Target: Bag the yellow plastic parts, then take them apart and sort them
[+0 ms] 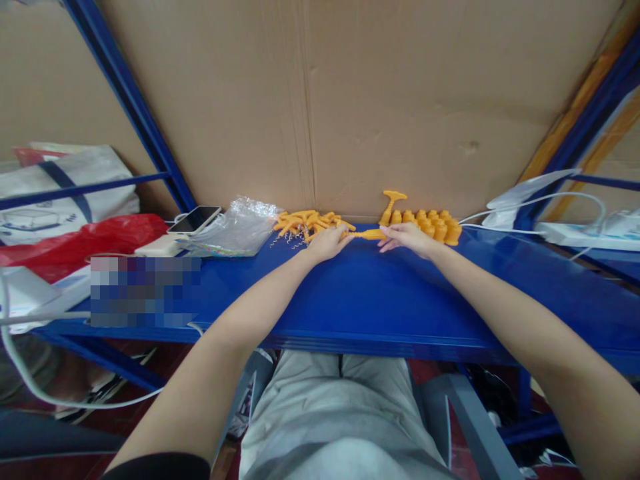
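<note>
Bare blue shelf (pixel 380 300) foreground; orange pieces (pixel 435 225), cardboard wall (pixel 400 100) behind

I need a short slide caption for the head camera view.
Both hands, left hand and right hand, hold an orange plastic part on a blue table.

Orange plastic piece (pixel 367 234): slim, elongated, lying horiz. on blue shelf near back edge, spanning gap betw. both hands; each end touched by fingertips. Pile of like orange T-shaped parts (pixel 307 223) just left of it, jumbled, w/ small metal springs mixed in. Row of orange stubby caps (pixel 434 225) just right, upright, packed close; one T-piece (pixel 391 203) standing upright at row's left end.
</note>
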The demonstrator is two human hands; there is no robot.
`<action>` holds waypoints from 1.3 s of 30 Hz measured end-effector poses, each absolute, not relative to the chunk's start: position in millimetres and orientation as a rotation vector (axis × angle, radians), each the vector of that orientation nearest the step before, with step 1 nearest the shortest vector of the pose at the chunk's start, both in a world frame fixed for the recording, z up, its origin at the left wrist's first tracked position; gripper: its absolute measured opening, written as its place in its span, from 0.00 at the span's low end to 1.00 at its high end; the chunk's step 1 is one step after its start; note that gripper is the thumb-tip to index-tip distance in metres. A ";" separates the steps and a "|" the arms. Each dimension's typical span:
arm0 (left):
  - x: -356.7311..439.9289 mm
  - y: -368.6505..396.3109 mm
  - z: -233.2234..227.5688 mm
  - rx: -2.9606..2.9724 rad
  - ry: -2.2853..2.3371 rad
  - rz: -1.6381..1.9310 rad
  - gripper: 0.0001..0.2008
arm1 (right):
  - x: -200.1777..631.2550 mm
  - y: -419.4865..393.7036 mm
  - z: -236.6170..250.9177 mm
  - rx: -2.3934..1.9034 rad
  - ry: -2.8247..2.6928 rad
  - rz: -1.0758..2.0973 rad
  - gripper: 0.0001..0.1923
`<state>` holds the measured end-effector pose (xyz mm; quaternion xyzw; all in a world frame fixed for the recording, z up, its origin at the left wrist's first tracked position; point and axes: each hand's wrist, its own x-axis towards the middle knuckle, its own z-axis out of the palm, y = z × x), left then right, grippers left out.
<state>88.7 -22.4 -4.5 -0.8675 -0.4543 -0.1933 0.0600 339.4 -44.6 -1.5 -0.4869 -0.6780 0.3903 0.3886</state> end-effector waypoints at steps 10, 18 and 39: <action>90.2 -13.7 -10.0 -2.580 -1.338 -0.756 0.15 | 340.5 -53.5 9.3 -1.152 -1.674 1.146 0.23; 90.1 -16.7 -8.0 -2.595 -1.298 -0.811 0.14 | 337.7 -58.2 13.0 -1.164 -1.660 1.189 0.24; 86.5 -26.6 4.6 -2.577 -1.338 -0.674 0.15 | 347.3 -48.4 6.7 -1.137 -1.747 1.222 0.15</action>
